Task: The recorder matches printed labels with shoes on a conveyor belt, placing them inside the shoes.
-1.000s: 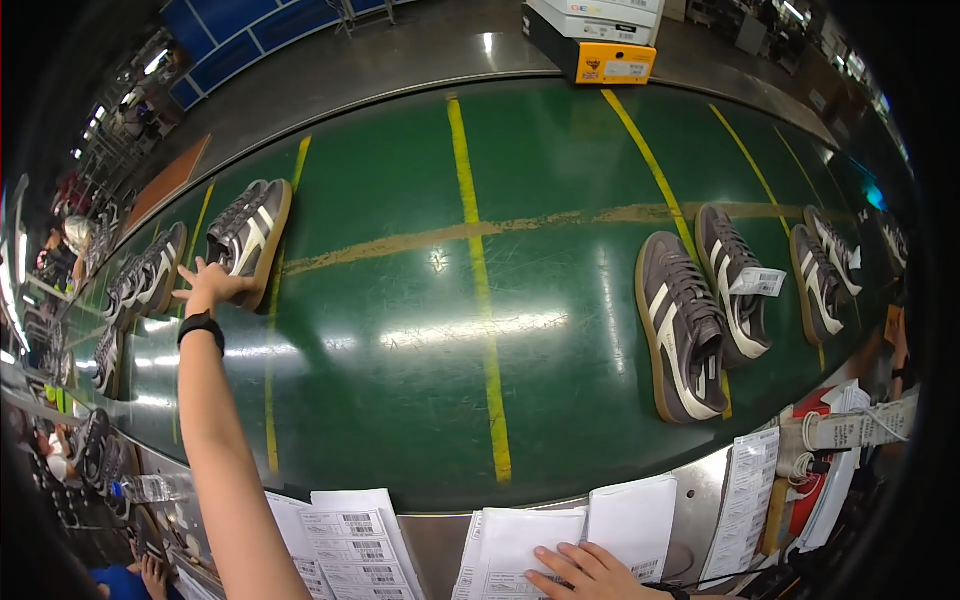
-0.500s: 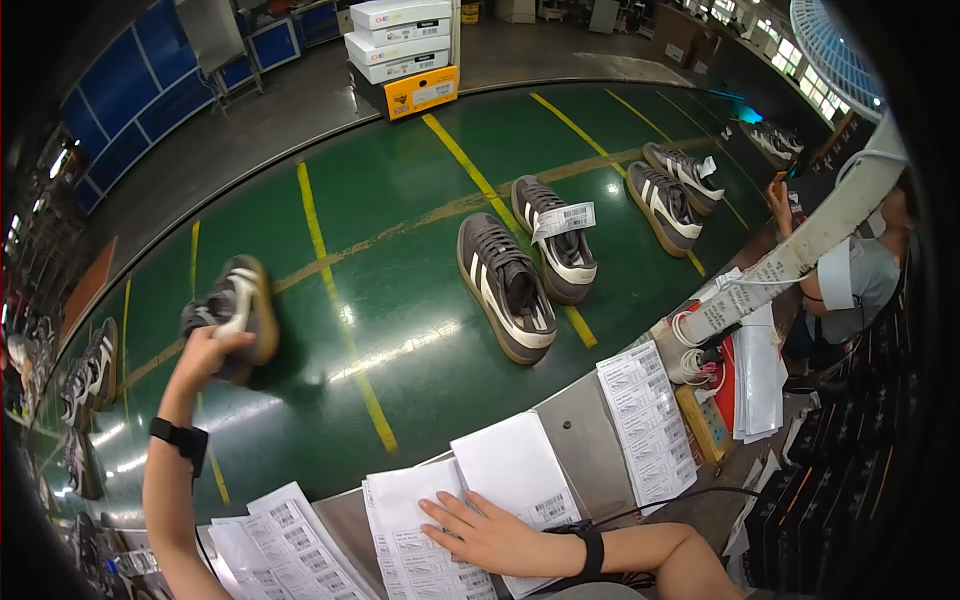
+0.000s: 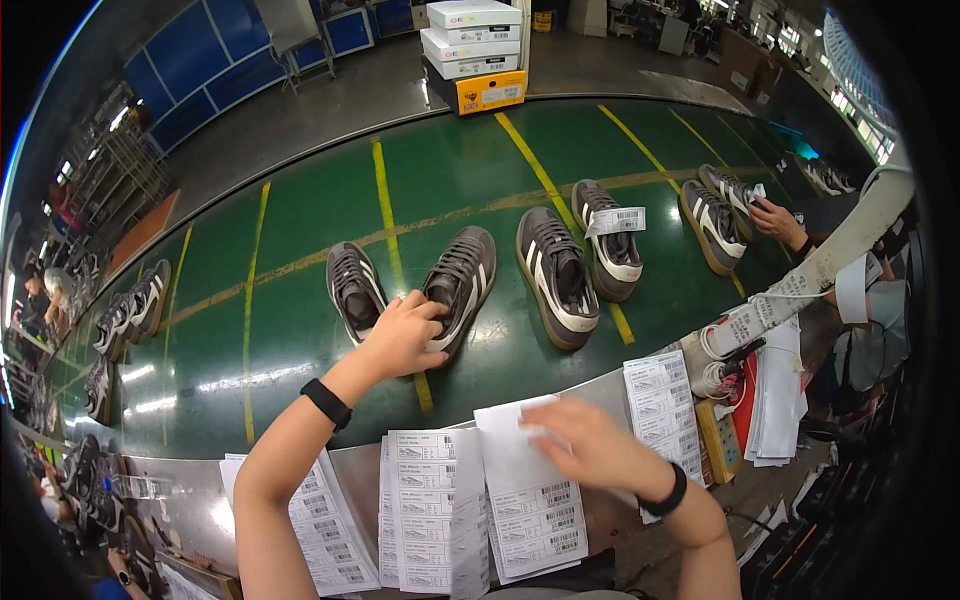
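Observation:
Two dark grey sneakers with white stripes, a left one and a right one, stand on the green conveyor belt. My left hand is closed on the heel of the right one, fingers at its shoe opening and thumb low at the back. Its wrist partly covers the other sneaker's heel. Over a stack of label sheets hovers my right hand, its fingers smeared by motion. I cannot make out anything in it. Another label stack lies beside it.
Right of my pair stands another sneaker pair, a paper tag across one shoe. Farther right, a co-worker's hand touches a tagged pair. Shoe boxes are stacked at the belt's far edge. A white post and power strip stand right.
The sneaker my left hand held up at the left now stands on the belt beside its mate. My right hand has lifted off the label sheets. The view has shifted left.

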Demonstrator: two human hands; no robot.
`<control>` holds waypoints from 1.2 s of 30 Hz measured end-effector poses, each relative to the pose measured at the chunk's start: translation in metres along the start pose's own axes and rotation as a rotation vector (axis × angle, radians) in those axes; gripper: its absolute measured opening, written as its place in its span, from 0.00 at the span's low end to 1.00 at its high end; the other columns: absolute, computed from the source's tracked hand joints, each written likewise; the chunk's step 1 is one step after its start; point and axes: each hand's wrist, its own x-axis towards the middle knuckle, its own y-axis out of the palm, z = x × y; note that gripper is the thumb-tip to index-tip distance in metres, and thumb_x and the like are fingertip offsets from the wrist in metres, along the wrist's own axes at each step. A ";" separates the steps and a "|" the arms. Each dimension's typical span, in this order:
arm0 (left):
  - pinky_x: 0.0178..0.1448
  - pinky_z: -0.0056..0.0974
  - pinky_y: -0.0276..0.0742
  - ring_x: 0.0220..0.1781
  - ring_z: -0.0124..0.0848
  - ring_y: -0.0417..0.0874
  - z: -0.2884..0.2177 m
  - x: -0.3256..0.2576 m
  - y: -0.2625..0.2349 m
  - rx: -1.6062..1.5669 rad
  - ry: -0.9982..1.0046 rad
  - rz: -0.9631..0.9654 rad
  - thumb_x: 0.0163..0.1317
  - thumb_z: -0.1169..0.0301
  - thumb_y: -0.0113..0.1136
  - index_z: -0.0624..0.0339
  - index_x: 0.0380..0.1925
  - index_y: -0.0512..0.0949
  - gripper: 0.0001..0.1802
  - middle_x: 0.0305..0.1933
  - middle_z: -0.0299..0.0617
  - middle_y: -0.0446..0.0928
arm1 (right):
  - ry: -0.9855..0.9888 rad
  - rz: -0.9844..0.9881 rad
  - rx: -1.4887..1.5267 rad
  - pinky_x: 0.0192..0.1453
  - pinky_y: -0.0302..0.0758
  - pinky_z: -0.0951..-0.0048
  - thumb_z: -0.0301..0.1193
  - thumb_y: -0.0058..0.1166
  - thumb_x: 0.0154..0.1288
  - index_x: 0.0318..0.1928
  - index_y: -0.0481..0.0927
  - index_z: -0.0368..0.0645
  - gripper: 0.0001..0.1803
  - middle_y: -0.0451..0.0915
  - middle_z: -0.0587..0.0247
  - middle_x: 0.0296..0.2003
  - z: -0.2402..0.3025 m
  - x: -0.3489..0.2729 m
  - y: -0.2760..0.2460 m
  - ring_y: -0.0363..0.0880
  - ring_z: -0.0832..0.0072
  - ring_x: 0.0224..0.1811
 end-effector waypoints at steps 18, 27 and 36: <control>0.28 0.40 0.79 0.21 0.39 0.82 -0.158 -0.018 -0.080 -0.556 -0.118 0.048 0.46 0.70 0.65 0.62 0.20 0.75 0.08 0.28 0.54 0.81 | 0.404 0.106 0.732 0.18 0.63 0.69 0.20 0.57 0.54 0.27 0.82 0.33 0.02 0.75 0.57 0.13 -0.039 0.139 -0.003 0.63 0.68 0.10; 0.32 0.39 0.80 0.32 0.38 0.84 -0.049 -0.026 -0.065 -0.200 -0.064 -0.464 0.42 0.71 0.76 0.66 0.41 0.76 0.26 0.49 0.57 0.78 | -0.407 -0.383 -0.431 0.37 0.79 0.65 0.18 0.61 0.49 0.35 0.84 0.38 0.10 0.80 0.62 0.23 -0.046 0.161 -0.048 0.80 0.64 0.25; 0.34 0.44 0.80 0.29 0.45 0.84 0.003 -0.028 -0.020 -0.151 -0.338 -0.055 0.40 0.54 0.72 0.64 0.19 0.79 0.22 0.32 0.47 0.82 | -0.326 -0.267 -0.135 0.54 0.75 0.61 0.27 0.61 0.56 0.46 0.78 0.36 0.16 0.80 0.53 0.44 -0.050 0.217 0.039 0.76 0.55 0.50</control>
